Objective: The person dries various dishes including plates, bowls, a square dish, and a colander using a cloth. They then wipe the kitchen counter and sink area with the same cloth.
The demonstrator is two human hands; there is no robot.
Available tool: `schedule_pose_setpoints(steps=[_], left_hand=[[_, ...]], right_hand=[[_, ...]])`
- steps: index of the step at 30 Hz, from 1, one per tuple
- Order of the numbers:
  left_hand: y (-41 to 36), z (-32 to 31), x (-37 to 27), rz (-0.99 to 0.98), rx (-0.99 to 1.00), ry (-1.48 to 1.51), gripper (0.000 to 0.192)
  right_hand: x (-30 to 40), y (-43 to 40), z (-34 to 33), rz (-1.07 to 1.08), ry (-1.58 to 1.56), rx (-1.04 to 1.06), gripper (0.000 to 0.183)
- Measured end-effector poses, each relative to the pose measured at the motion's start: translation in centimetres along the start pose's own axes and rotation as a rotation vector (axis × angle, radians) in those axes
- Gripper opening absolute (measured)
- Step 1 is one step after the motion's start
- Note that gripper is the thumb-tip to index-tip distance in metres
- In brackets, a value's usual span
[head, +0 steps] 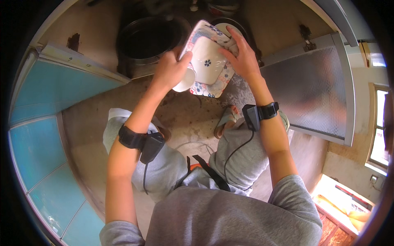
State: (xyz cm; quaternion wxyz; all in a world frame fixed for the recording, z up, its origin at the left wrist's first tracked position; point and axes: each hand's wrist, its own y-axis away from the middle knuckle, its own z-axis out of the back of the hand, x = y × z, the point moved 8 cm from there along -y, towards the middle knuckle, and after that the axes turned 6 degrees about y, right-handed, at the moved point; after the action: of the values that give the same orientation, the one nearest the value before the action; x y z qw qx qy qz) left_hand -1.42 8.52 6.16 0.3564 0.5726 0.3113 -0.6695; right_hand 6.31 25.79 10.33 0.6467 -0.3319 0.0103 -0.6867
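Note:
In front of an open low cabinet, my left hand (170,69) grips the left edge of a square ceramic plate (209,63). The plate is tilted, with a white middle, a small blue flower and a blue-and-pink patterned border. Below that hand's thumb, a white cup or small bowl (188,81) shows beside the plate; part of it is hidden by the hand. My right hand (244,58) is at the plate's upper right side, thumb over its face and fingers spread along the edge. Behind the plate, a white round dish (231,28) is partly covered.
A large black pan (147,40) stands inside the cabinet at left. An open door with a textured glass panel (307,89) juts out at right. Blue-panelled doors (37,153) line the left side. A sandalled foot (226,121) stands on the stained concrete floor (190,117), where a thin cable lies.

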Motion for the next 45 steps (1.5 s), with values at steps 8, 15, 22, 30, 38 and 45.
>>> schedule_pose_setpoints(steps=[8, 15, 22, 30, 38, 45], left_hand=[[2.1, -2.8, -0.5, -0.057, 0.044, -0.356, 0.027], [2.6, -3.5, -2.8, -0.291, -0.029, -0.430, 0.021], [3.6, -2.1, -4.6, -0.534, -0.091, -0.441, 0.031], [5.0, -1.9, -6.5, -0.983, -0.056, -0.522, 0.035], [1.2, 0.5, -2.3, -0.267, -0.205, -0.016, 0.028], [-1.5, -0.8, 6.4, 0.421, -0.124, 0.380, 0.028]], right_hand=[[3.1, 0.4, -1.0, 0.058, -0.095, -0.012, 0.064], [4.4, 0.5, 1.7, 0.279, -0.018, -0.213, 0.052], [-2.6, 0.6, 2.3, -0.104, 0.006, -0.109, 0.041], [-6.5, 4.2, -2.5, -0.485, -0.450, 0.278, 0.039], [-5.7, 8.4, -8.7, -0.816, -0.719, 0.478, 0.051], [-8.7, 11.6, -9.9, -0.944, -0.708, 0.414, 0.037]])
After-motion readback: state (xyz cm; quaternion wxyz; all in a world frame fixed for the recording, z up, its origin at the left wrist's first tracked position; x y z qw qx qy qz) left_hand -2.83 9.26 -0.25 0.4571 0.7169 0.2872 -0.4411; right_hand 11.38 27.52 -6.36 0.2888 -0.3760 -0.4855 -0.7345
